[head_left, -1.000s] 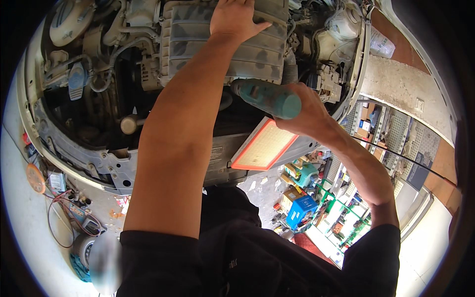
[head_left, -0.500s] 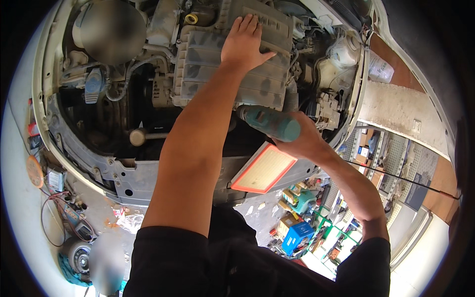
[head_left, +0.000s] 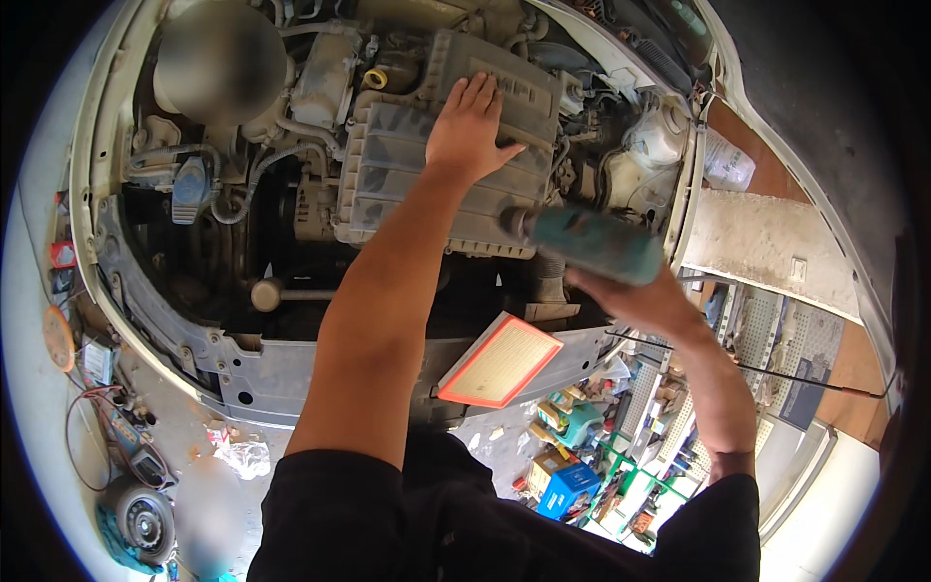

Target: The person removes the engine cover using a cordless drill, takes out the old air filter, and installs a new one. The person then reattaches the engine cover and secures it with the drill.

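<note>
My left hand (head_left: pixel 467 136) lies flat with fingers spread on the dusty black air filter housing (head_left: pixel 388 160) in the engine bay. In my right hand (head_left: pixel 645 301) is a teal cordless drill (head_left: pixel 601 242), blurred by motion, its dark nose pointing left over the housing's front right part. Whether the nose touches the housing, I cannot tell. A rectangular air filter (head_left: pixel 502 361) with a cream pleated face and orange-red rim rests tilted on the car's front crossmember (head_left: pixel 291 373).
Left of the housing are a blue cap (head_left: pixel 189 184) and hoses. A yellow ring (head_left: pixel 375 79) sits at the top. A thin black rod (head_left: pixel 776 376) runs at the right. Shelves, a blue box (head_left: pixel 569 488) and a wheel (head_left: pixel 145 522) stand on the floor around the car.
My right hand has moved the drill to the right, away from the housing's front edge. My left hand stays spread on the housing. The whole view has shifted slightly.
</note>
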`<state>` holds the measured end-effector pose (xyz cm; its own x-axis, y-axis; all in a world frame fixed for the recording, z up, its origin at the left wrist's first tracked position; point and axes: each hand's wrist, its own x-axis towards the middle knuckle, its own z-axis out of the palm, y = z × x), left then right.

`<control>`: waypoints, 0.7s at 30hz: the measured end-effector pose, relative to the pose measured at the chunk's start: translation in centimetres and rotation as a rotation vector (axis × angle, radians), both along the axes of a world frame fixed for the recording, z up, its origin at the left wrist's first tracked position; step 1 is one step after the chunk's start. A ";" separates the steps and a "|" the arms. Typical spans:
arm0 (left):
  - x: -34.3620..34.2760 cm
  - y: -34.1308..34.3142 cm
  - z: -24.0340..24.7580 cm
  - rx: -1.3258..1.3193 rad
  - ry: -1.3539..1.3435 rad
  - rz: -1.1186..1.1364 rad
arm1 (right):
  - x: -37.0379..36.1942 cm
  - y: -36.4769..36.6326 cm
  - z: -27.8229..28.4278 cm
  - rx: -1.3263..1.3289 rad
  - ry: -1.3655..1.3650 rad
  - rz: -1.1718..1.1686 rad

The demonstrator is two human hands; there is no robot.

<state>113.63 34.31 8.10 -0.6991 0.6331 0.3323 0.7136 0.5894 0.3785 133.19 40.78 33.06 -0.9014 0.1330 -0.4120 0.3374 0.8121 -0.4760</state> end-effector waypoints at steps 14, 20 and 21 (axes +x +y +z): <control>0.0 0.0 0.0 0.102 -0.178 -0.047 | -16.8 -1.7 -3.4 -0.079 -0.098 -0.244; 0.0 0.5 -1.3 0.172 -0.123 -0.014 | -17.3 -0.9 -4.9 -0.077 -0.097 -0.232; 0.0 0.5 -1.4 0.185 -0.120 -0.014 | -17.4 -0.8 -5.0 -0.062 -0.108 -0.222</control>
<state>113.67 34.84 6.72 -0.7319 0.5791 0.3591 0.6649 0.4919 0.5620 115.81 39.96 28.07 -0.8034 0.2946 -0.5174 0.5558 0.6827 -0.4743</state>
